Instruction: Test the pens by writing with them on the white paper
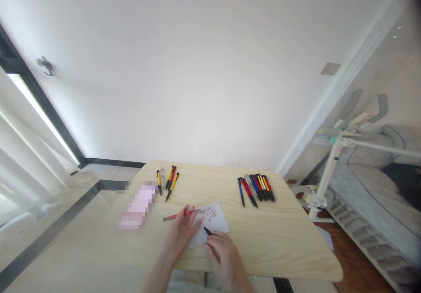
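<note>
My left hand [183, 228] is at the left edge of a white sheet of paper [221, 223]. A red pen [171, 217] lies across its curled fingers, one end out to the left and the other over the paper. The left thumb stretches toward the sheet. My right hand [225, 252] grips a dark pen [208, 231] near the paper's lower right edge, its black end pointing up and left. Much of that pen is hidden by the fingers. Reddish-brown marks [211, 215] show on the upper part of the sheet.
Several pens [256, 188] in blue, red, yellow and grey lie at the table's right back. A smaller group of pens [167, 181] is at the left back. Beside it is a pixelated pink area [138, 207]. The wooden table [269, 240] stands against a white wall [210, 73].
</note>
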